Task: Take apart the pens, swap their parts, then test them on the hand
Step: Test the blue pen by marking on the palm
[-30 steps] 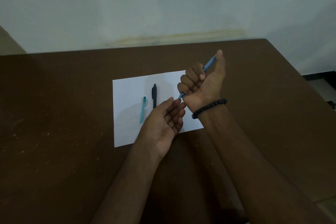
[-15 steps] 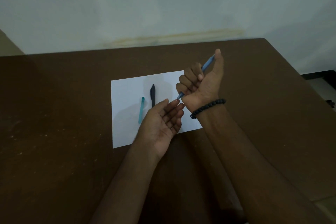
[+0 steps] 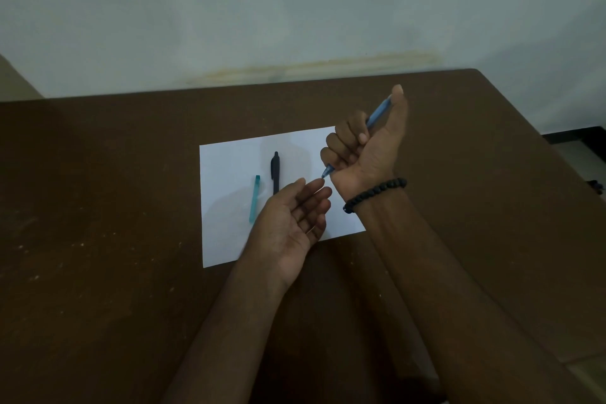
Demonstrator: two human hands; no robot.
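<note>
One slim blue pen point(image 3: 377, 115), fisted by the right hand point(image 3: 364, 147), slants tip-down toward lower left. Left hand point(image 3: 295, 223) lies palm-up, fingers relaxed, just beside the tip.

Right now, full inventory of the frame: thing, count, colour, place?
blue pen: 1, light blue, gripped in the right fist, tip pointing down at the left fingertips.
black pen: 1, black, lying on the paper, lower end hidden behind the left hand.
teal pen part: 1, teal, on the paper left of the black pen.
paper sheet: 1, white, mid table.
table: 1, brown.
wall: 1, pale.
bead bracelet: 1, black, right wrist.
left hand: 1, palm up, holds nothing.
right hand: 1, grips the blue pen.
</note>
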